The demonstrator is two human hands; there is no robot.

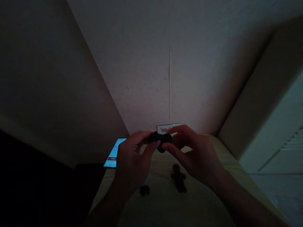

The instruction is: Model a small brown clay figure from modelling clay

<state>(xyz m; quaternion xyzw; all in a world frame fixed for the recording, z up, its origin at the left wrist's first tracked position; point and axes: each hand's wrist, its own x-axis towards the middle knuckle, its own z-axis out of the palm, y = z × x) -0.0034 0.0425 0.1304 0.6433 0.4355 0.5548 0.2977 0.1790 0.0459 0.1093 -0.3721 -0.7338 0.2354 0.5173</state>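
Observation:
In the dim light, a small dark figure-like piece (161,138) is raised above the wooden table, pinched between both hands. My left hand (135,154) grips its left end with thumb and fingers. On the other end, the thumb and index finger of my right hand (195,151) close around its rounded part. Below, a dark person-shaped figure (178,178) with a round head, stubby arms and legs lies on the table. A small dark lump (144,190) rests near my left wrist. Their material is too dark to tell.
A phone with a lit screen (114,154) lies at the table's left edge, partly behind my left hand. Against the wall (146,78) behind the hands is a pale, flat object (164,129) with a red mark. Light furniture (272,142) stands on the right of the wooden table (161,208).

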